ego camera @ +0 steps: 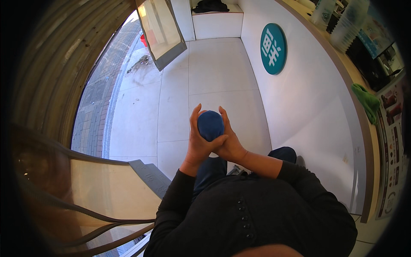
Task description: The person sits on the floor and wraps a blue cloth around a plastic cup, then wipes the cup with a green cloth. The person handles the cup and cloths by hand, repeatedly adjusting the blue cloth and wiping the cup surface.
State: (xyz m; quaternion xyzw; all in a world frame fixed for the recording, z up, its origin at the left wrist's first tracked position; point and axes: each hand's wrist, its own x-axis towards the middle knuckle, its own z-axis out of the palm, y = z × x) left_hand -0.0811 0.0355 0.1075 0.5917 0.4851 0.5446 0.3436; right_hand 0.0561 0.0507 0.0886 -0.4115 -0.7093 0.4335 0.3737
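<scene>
Between my two hands, in the middle of the view, is a blue cloth-like bundle (pixel 210 125) with a rounded top. My left hand (pixel 199 136) wraps its left side, thumb laid across the near side. On the other side my right hand (pixel 230 141) curves round it with the fingers pointing away from me. The hands touch each other below the bundle. What the bundle contains, if anything, is hidden.
A white counter with a wooden edge (pixel 340 61) runs along the right, bearing stacked plastic cups (pixel 348 27) and a green cloth (pixel 367 102). Transparent curtain panels (pixel 115 189) hang at left and top. A round teal sign (pixel 273 48) is on the counter's front.
</scene>
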